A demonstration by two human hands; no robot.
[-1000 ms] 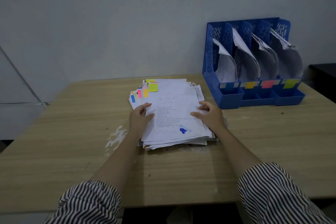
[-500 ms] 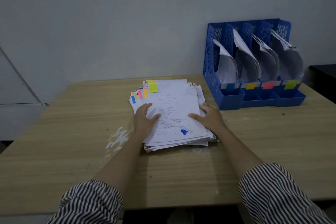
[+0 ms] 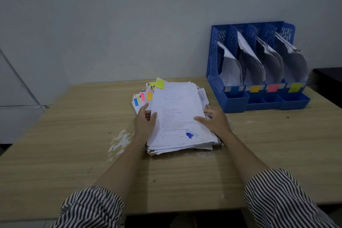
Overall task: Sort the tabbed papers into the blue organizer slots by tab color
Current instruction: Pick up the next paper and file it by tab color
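A stack of white papers (image 3: 185, 140) with blue, pink, orange and yellow tabs lies mid-table. The top sheet (image 3: 177, 109) carries a yellow-green tab (image 3: 160, 83) and a blue stamp; its left edge is raised. My left hand (image 3: 145, 122) grips that left edge, thumb on top and fingers beneath. My right hand (image 3: 214, 120) rests with spread fingers on the stack's right side. The blue organizer (image 3: 214, 57) stands at the back right; its several slots hold curled papers and bear blue, orange, pink and yellow labels.
The wooden table (image 3: 74, 153) has a patch of chipped white paint (image 3: 120, 140) left of the stack. A grey wall rises behind it. A dark surface (image 3: 329, 83) sits at the far right beyond the organizer.
My left hand slid under the top sheet's left edge and lifted it, so the yellow-green tab rose. My right hand shifted slightly on the stack's right side.
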